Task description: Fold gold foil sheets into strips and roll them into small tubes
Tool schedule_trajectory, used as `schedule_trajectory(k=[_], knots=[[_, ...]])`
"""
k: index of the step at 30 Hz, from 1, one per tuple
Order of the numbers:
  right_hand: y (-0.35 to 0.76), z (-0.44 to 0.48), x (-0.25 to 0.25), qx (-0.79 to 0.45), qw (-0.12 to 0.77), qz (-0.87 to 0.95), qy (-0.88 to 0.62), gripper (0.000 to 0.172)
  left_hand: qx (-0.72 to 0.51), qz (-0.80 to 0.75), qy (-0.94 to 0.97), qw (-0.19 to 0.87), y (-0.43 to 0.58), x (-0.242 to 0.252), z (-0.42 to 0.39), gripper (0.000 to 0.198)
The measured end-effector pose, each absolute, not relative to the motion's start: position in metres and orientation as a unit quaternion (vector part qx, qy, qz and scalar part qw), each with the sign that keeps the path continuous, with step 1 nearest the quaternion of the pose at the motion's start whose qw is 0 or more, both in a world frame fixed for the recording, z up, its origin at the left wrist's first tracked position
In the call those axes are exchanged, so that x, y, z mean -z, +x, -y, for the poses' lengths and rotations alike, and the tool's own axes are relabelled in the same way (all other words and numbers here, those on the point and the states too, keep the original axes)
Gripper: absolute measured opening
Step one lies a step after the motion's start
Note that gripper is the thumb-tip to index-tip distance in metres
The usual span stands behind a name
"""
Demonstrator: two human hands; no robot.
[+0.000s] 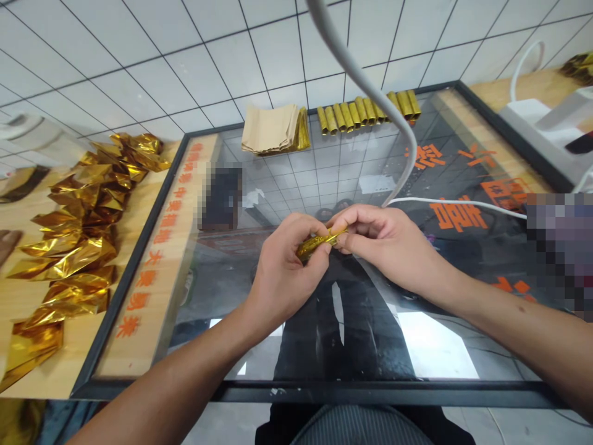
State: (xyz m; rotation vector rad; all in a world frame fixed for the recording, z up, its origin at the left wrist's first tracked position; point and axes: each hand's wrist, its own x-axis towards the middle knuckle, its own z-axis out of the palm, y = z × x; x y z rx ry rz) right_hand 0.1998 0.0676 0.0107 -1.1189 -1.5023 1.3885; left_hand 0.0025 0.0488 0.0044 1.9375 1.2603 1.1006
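Observation:
A piece of gold foil paper (314,248), rolled or folded narrow, lies between my two hands above the glass tabletop (259,346). My left hand (291,259) is closed around its left part, thumb in front and fingers behind. At its right end, my right hand (370,235) pinches it between thumb and fingertips. The fingers hide much of the foil's shape. Beyond the hands, a row of gold foil tubes (349,116) lies along the far edge of the glass. Left of that row sits a stack of tan paper sheets (269,128) with gold foil at its right side.
Several folded gold foil pieces (88,210) are heaped on the wooden surface at left. A grey-white cable (370,93) arches over the glass. At right are a white power strip (532,127) and a thin white cord (463,202). Another person's fingers (8,247) show at the left edge.

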Motion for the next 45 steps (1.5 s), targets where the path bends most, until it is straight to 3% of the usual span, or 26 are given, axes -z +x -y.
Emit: schedule_trajectory(k=[6, 12, 22, 33, 38, 45], knots=[[0.2, -0.069, -0.012, -0.565, 0.425, 0.542, -0.455, 0.002, -0.416, -0.475, 0.712, 0.306, 0.003, -0.003, -0.05, 0.021], [0.201, -0.068, -0.012, -0.566, 0.435, 0.526, -0.462, 0.006, -0.448, -0.492, 0.656, 0.357, 0.003, -0.004, -0.049, 0.013], [0.2, -0.068, -0.008, -0.576, 0.434, 0.538, -0.436, 0.028, -0.502, -0.471, 0.513, 0.513, 0.001, -0.009, -0.057, 0.008], [0.203, -0.069, -0.007, -0.576, 0.457, 0.522, -0.431, 0.023, -0.543, -0.414, 0.522, 0.511, 0.004, -0.007, -0.056, 0.034], [0.204, -0.07, -0.006, -0.574, 0.455, 0.527, -0.43, 0.021, -0.544, -0.425, 0.519, 0.504, 0.004, -0.007, -0.055, 0.019], [0.201, -0.069, -0.005, -0.558, 0.452, 0.54, -0.44, 0.019, -0.556, -0.41, 0.446, 0.569, 0.0, -0.005, -0.062, 0.014]])
